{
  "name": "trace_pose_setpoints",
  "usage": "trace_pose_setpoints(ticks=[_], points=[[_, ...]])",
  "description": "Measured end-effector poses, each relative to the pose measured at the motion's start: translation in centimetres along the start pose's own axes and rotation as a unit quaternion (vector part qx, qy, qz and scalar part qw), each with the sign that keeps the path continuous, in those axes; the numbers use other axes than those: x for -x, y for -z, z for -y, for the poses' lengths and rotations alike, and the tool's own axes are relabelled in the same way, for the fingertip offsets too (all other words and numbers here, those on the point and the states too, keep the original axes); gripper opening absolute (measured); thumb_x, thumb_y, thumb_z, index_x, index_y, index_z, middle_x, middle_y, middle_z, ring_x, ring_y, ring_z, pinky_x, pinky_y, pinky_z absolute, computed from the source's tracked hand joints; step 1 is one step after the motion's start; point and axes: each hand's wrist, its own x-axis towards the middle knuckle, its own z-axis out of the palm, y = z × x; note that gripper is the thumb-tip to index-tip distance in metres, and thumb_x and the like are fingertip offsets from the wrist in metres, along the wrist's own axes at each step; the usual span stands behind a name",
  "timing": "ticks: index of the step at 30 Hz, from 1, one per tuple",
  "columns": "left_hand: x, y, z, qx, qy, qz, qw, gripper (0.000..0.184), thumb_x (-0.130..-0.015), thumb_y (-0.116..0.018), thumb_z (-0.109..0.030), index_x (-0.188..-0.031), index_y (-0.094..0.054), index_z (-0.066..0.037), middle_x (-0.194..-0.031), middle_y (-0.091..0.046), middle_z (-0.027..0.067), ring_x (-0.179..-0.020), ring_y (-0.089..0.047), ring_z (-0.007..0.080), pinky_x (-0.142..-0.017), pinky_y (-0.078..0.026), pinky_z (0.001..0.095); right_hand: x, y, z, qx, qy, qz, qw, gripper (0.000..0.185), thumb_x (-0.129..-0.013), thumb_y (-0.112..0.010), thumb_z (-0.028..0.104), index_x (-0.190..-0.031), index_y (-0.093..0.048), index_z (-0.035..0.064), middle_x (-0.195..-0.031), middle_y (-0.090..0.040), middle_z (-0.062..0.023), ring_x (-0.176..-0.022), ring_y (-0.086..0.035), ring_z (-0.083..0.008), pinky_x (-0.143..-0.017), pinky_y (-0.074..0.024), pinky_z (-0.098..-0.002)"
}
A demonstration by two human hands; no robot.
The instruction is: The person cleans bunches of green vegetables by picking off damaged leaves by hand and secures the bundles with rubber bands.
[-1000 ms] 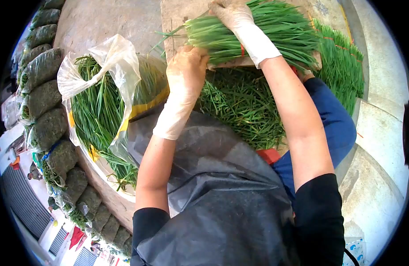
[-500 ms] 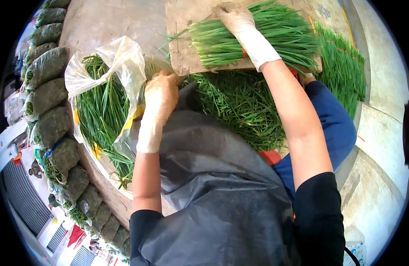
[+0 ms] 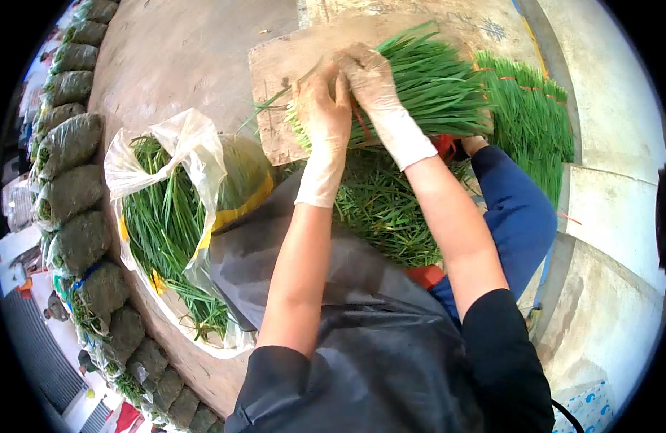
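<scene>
A thick bundle of garlic chives (image 3: 437, 90) lies on a wooden board (image 3: 272, 76), pale stem ends to the left and green leaves to the right. A red band (image 3: 360, 124) runs round it. My left hand (image 3: 322, 108), in a soiled pale glove, grips the stem end, with its thumb side up. My right hand (image 3: 367, 78), gloved too, is closed over the bundle's upper side, close beside the left. A thin strand shows near the fingertips of both hands; I cannot make out what it is. The hands hide part of the stems.
Left of my knees stands a clear plastic bag (image 3: 167, 202) full of chives. Loose leaves (image 3: 391, 216) lie heaped below the board. Banded chives (image 3: 524, 108) stand at the right. A row of filled bags (image 3: 69, 191) lines the left.
My left hand has moved from beside the plastic bag up and right onto the stem end. My right hand has shifted down, and the bundle and board sit lower and further left in view.
</scene>
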Motion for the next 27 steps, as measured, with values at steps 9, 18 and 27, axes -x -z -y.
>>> trace_pose_setpoints(ticks=[9, 18, 27], points=[[1.1, 2.9, -0.1, 0.078, -0.051, 0.162, 0.982, 0.035, -0.077, -0.075, -0.029, -0.099, -0.065, -0.003, -0.105, -0.064, 0.0139, -0.099, -0.059, 0.0316, -0.103, -0.036, 0.0453, -2.1, -0.1, 2.9, -0.043, -0.156, -0.085, 0.983, 0.017, -0.088, -0.066, 0.016, -0.078, -0.066, 0.0023, -0.067, -0.061, -0.002, -0.062, -0.054, -0.012, -0.058, -0.043, -0.0293], [-0.4, 2.8, -0.7, -0.236, -0.117, 0.344, 0.901, 0.118, -0.048, -0.085, -0.056, -0.134, -0.036, 0.008, -0.126, -0.05, 0.0234, -0.123, -0.046, 0.0346, -0.107, -0.032, 0.0436, 0.5, -0.6, 6.2, -0.032, -0.181, -0.001, 0.983, 0.033, -0.092, -0.06, 0.029, -0.1, -0.063, -0.0033, -0.091, -0.067, -0.0183, -0.086, -0.064, -0.0285, -0.079, -0.0494, -0.0356], [-0.6, 2.6, -1.0, -0.242, -0.111, 0.318, 0.91, 0.045, -0.066, -0.074, -0.025, -0.1, -0.054, -0.003, -0.097, -0.059, 0.0195, -0.101, -0.058, 0.0374, -0.084, -0.048, 0.045, 11.2, 2.3, 9.0, -0.087, -0.135, -0.026, 0.987, 0.027, -0.093, -0.063, 0.023, -0.077, -0.056, 0.0021, -0.066, -0.048, 0.0002, -0.063, -0.043, -0.0102, -0.056, -0.0379, -0.0272]])
